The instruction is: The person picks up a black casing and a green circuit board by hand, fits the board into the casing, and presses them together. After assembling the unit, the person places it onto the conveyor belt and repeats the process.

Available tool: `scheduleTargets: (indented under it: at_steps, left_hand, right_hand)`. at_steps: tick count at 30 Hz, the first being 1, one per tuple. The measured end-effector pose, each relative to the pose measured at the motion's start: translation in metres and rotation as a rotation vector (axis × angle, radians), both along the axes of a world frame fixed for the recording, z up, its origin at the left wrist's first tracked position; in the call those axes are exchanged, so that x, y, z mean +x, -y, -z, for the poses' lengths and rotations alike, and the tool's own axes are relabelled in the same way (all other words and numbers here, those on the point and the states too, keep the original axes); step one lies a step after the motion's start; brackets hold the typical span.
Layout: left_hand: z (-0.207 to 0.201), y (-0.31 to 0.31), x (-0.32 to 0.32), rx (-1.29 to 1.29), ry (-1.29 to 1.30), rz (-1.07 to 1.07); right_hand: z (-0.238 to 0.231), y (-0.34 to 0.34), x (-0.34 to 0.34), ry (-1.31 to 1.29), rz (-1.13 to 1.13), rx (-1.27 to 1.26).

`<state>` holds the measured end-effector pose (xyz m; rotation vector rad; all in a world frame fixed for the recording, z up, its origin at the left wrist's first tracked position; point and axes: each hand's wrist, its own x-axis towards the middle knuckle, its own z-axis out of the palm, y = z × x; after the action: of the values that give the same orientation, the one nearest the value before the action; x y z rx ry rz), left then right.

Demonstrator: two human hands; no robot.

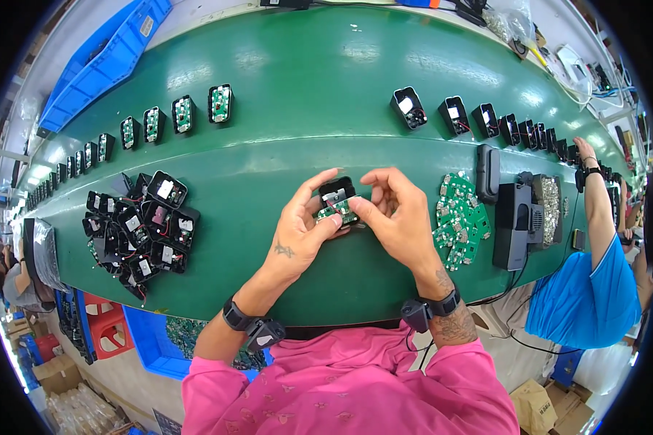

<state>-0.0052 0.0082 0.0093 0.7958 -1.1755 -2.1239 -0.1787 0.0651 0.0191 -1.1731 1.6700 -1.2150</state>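
In front of me, over the near edge of the green table, my left hand (300, 230) is closed around a small open black plastic case (336, 188). A green circuit board (335, 212) lies at the near end of the case, tilted over its opening. My left thumb presses on this board, and the thumb of my right hand (405, 223) touches its right end. The right fingers curl beside the case, their tips partly hidden. Whether the board sits inside the case cannot be made out.
To the left lies a heap of black cases (156, 225); to the right, a pile of circuit boards (461, 221). Rows of cases (220, 105) run along the far side. A grey device (513, 225) and a co-worker's arm (598, 206) are at right. A blue bin (105, 61) stands far left.
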Motion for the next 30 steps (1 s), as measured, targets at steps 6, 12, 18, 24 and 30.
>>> scheduleTargets:
  at_steps: [6, 12, 18, 24, 30]
  left_hand:
    - [0.007, -0.004, -0.005, -0.070, 0.052, 0.006]
    - [0.009, -0.006, -0.006, -0.167, 0.094, 0.034]
    - [0.006, -0.006, -0.005, -0.189, 0.112, 0.017]
    - [-0.003, -0.002, -0.001, -0.210, 0.101, -0.137]
    - [-0.002, 0.002, 0.007, -0.313, 0.171, 0.011]
  right_hand:
    - [-0.001, 0.001, 0.010, -0.329, -0.160, -0.362]
    - [-0.004, -0.005, 0.012, 0.067, -0.177, -0.095]
    - [-0.005, -0.007, 0.017, -0.050, -0.119, -0.233]
    - [0.003, -0.005, 0.015, -0.348, -0.139, -0.353]
    - [-0.001, -0.007, 0.008, -0.305, -0.243, -0.266]
